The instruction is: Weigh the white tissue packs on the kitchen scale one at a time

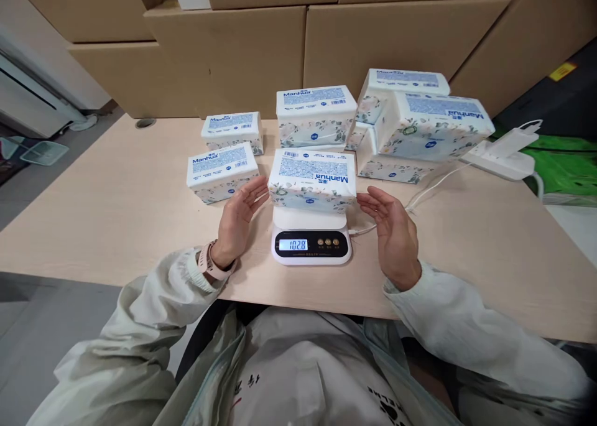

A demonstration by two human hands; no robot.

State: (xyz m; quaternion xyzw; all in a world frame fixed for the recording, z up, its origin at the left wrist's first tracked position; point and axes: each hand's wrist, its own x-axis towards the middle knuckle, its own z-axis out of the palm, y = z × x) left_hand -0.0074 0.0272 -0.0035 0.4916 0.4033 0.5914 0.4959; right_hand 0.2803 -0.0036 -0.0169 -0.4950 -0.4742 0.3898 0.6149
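Note:
A tissue pack (311, 180) with blue print and a floral side lies on the white kitchen scale (311, 245), whose lit display reads about 102.8. At the pack's left end is my left hand (241, 217), fingers stretched out and palm inward. My right hand (392, 233) is held the same way by its right end, fingers apart from each other. Neither hand grips the pack; whether the left fingertips touch it I cannot tell. Another tissue pack (222, 172) rests just beyond my left fingers.
Behind it sits one more pack (232, 131). Several stacked packs (433, 127) stand at the back right, with others (316, 116) behind the scale. A white cable (433, 188) runs from the scale toward a power strip (506, 155). Cardboard boxes (233, 59) wall off the table's (140, 208) far edge.

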